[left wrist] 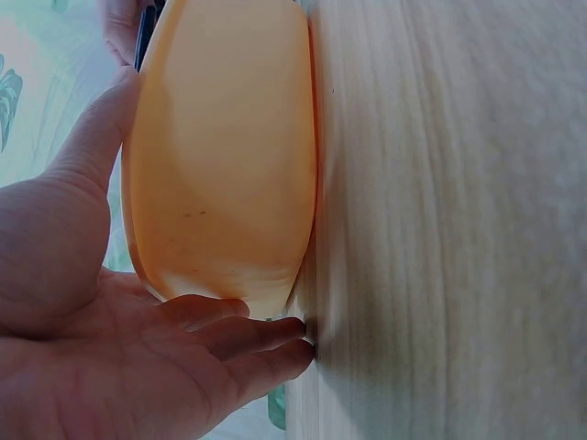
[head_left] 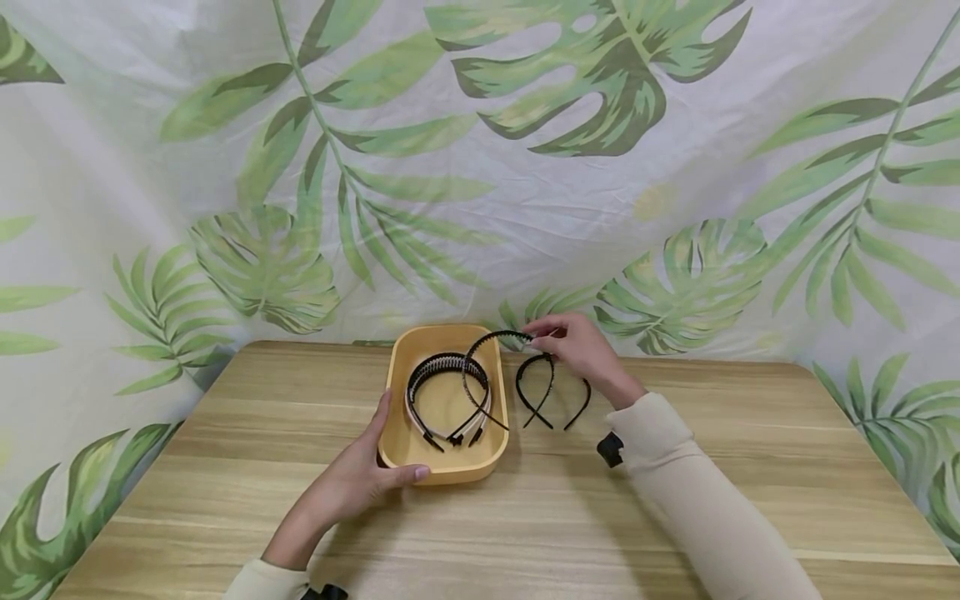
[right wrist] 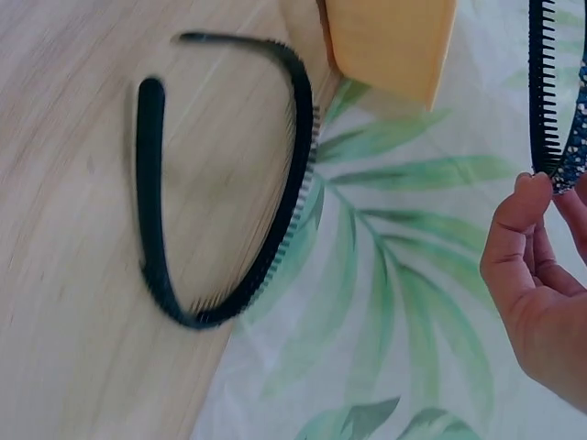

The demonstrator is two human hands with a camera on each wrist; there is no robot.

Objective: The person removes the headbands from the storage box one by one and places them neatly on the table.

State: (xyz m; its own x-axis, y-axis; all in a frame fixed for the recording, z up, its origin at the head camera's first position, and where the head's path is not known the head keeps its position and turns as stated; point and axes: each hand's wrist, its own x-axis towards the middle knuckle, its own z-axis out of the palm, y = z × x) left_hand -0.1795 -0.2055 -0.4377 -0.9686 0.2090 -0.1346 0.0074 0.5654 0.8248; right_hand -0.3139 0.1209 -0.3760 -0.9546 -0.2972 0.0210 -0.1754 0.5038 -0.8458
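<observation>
A yellow-orange box [head_left: 438,477] stands on the table, with several headbands [head_left: 448,363] lying inside. My left hand [head_left: 360,475] holds its near left corner, thumb along the near rim and fingers at the left side. In the left wrist view the near wall of the box [left wrist: 220,156] fills the middle, the hand [left wrist: 101,339] around its edge. At the upper right, my right hand [head_left: 573,346] pinches a black toothed headband [head_left: 495,335] by its curved top. Sparkly bits show on this headband [right wrist: 576,137] in the right wrist view. It hangs across the box's right rim.
A second black toothed headband [head_left: 581,408] lies on the wooden table [head_left: 712,450], right of the box and below my right hand. Behind the table hangs a leaf-patterned cloth [head_left: 525,208], close to the box's far side.
</observation>
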